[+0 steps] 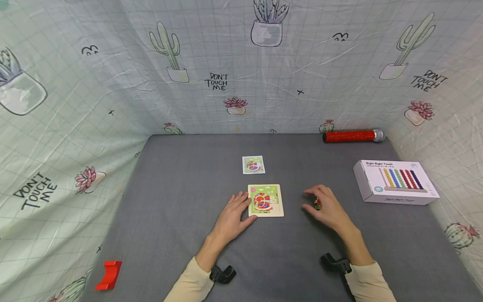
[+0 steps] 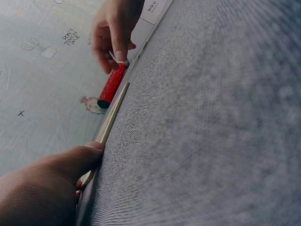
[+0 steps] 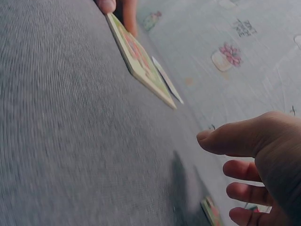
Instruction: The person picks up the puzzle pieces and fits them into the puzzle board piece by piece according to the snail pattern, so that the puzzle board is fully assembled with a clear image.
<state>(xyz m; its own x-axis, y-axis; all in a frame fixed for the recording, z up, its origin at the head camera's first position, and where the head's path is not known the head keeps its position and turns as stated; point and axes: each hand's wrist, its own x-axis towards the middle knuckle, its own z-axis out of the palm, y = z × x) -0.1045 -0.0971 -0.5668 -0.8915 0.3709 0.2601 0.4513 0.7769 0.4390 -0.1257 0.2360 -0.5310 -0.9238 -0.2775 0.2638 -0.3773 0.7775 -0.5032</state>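
Note:
A square wooden puzzle board (image 1: 276,212), with a red, green and purple picture and a pale bare patch at its right, lies flat mid-table. My left hand (image 1: 236,214) rests at its near-left corner, fingers along the left edge and thumb at the front edge. My right hand (image 1: 326,208) hovers to the right of the board, thumb and index finger spread apart. A small puzzle piece (image 1: 317,204) shows between them, partly covered by the hand. In the right wrist view, a piece (image 3: 211,212) appears low near the fingertips.
Behind the board lies a small picture card (image 1: 253,165). At the back right is a red microphone-shaped tube (image 1: 351,136), with a white toy box (image 1: 396,182) nearer. A red curved block (image 1: 109,275) sits front left. Printed curtains border the grey table (image 1: 181,180).

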